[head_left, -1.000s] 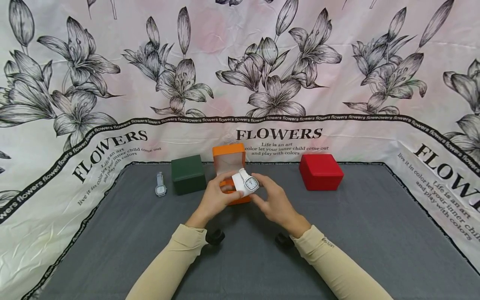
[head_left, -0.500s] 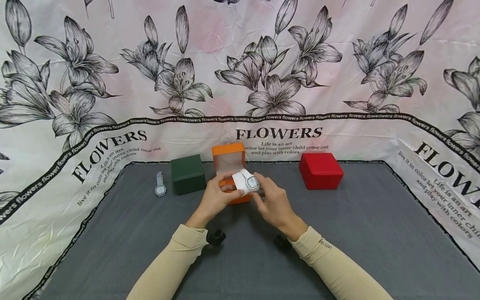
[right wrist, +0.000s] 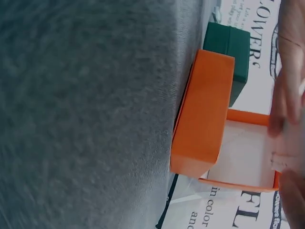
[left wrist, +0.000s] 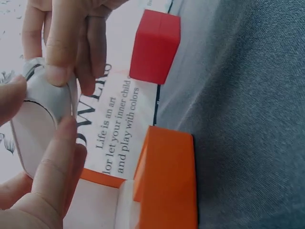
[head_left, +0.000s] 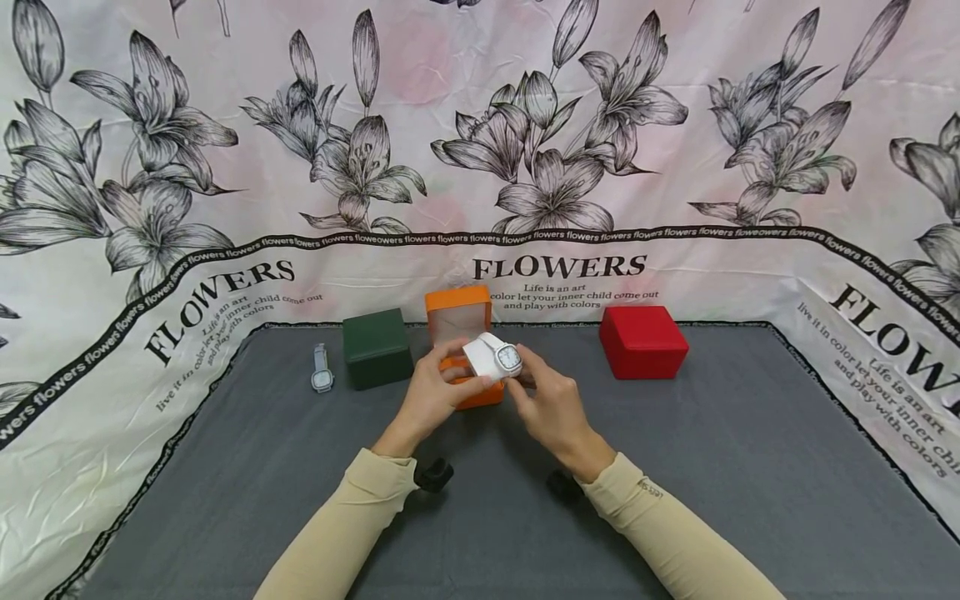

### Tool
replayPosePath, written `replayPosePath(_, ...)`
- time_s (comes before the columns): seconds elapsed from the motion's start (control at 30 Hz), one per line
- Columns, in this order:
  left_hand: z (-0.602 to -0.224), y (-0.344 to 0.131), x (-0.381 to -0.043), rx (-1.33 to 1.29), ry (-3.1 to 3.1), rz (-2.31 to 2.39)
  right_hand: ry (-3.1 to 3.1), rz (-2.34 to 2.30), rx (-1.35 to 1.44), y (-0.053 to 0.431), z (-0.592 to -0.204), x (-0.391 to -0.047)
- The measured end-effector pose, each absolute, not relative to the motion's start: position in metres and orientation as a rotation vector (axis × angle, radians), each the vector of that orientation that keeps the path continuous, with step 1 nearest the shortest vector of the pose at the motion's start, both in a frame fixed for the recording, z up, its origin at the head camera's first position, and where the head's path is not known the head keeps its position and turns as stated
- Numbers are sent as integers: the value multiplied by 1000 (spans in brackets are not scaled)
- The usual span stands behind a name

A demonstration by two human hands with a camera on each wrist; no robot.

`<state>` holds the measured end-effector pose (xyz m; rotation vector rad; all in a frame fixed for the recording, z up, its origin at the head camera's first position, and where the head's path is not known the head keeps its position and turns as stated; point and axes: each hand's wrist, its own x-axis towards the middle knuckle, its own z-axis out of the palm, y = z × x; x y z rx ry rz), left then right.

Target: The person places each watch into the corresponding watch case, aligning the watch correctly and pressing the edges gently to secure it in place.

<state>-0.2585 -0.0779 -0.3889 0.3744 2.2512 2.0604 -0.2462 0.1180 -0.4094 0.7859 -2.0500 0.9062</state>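
My left hand grips a white watch cushion between thumb and fingers, above the open orange box. A white-strapped wristwatch is wrapped round the cushion, its dial facing up and to the right. On the right end, the thumb and fingers of my right hand pinch the watch. Seen from the left wrist, one right fingertip presses on the white band while left fingers hold the cushion from below. The right wrist view catches only blurred parts of the hands at its edge.
Left of the orange box stands a closed green box, with another watch lying flat beside it. A closed red box is at the back right. Grey cloth covers the table, and a flowered backdrop rises behind.
My right hand has closed in on the watch, its fingers shifting round the dial end. The watch and cushion have turned and moved slightly to the right. Boxes and the lying watch stay put.
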Motion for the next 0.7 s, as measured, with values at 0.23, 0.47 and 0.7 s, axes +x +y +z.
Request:
replayPosePath(0.23, -391, -80, -260, 367, 2313, 1966, -2184, 934, 861, 125, -405, -251)
replayPosePath(0.47, -392, -83, -262, 436, 2285, 1960, -2359, 1433, 892, 142, -391, -259)
replayPosePath(0.7, -388, -84, -261, 592, 2175, 1906, -2492, 1726, 1010, 155, -380, -263)
